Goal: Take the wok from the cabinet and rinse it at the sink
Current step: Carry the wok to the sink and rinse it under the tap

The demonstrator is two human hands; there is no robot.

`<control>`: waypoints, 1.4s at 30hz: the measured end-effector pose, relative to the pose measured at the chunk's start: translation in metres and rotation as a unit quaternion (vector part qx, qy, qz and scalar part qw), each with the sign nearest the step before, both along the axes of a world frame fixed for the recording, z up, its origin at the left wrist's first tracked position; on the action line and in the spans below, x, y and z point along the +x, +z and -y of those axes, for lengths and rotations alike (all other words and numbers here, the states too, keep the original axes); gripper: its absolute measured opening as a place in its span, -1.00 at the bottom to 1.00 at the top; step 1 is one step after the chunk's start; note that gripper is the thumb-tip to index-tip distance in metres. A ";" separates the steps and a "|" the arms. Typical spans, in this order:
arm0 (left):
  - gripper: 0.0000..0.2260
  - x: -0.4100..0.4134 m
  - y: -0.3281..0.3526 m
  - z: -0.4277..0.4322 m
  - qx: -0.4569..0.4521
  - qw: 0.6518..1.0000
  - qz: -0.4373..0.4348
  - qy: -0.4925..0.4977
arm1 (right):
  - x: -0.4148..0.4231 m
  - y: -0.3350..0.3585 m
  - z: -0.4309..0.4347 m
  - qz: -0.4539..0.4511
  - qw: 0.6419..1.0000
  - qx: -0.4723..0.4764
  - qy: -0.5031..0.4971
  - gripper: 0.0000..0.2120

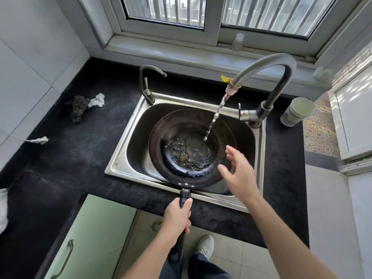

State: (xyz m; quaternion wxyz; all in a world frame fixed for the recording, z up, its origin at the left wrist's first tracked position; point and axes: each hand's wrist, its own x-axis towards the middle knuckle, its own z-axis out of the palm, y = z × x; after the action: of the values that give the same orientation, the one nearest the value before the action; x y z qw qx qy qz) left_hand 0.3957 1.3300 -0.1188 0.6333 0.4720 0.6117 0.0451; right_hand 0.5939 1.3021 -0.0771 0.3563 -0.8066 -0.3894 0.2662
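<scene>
The left hand [178, 215] is nearest the camera. Its forearm enters from the lower centre and extends forward, and its fingers are wrapped tightly around the black handle [184, 200], thumb on top pointing toward the pan. The handle crosses the front edge of the sink [120, 156] and the dark countertop [80, 150].

The right hand [238, 174] is raised over the near right part of the wok [191, 148]. Its forearm runs in diagonally from the lower right. The palm faces left and down, the fingers are spread and slightly curled, and the hand holds nothing; whether it touches the rim cannot be told.

The wok sits inside the steel sink basin, tilted slightly, with water pooled in its dark bottom. A water stream [216, 115] falls from the tall curved faucet [267, 77] and lands in the right half of the wok.

A smaller tap [148, 85] stands at the sink's far left corner. A steel scourer [77, 107] and a white cloth [97, 100] lie on the countertop to the left. A white cup [300, 110] stands right of the faucet.
</scene>
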 end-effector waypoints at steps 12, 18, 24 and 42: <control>-0.78 -0.010 -0.011 -0.005 0.012 0.999 0.018 -0.047 | -0.141 -0.022 0.077 -0.152 0.975 -0.064 -0.150 -0.83; -0.79 -0.007 -0.018 -0.006 -0.065 0.995 0.080 -0.003 | -0.183 -0.039 0.075 -0.333 0.915 -0.117 -0.195 -0.85; -0.80 -0.009 -0.019 -0.008 -0.087 0.991 0.095 -0.029 | -0.203 -0.028 0.061 -0.461 0.850 -0.044 -0.251 -0.79; -0.87 -0.016 -0.015 -0.034 -0.218 0.959 0.153 -0.100 | -0.195 -0.029 0.054 -0.444 0.873 -0.007 -0.203 -0.91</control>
State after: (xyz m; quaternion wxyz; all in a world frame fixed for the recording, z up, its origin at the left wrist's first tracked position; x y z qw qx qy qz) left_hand 0.3802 1.3637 -0.1339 0.8084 0.3684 0.4519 -0.0813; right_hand 0.3989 1.2482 -0.1063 0.5323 -0.6670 -0.0161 0.5211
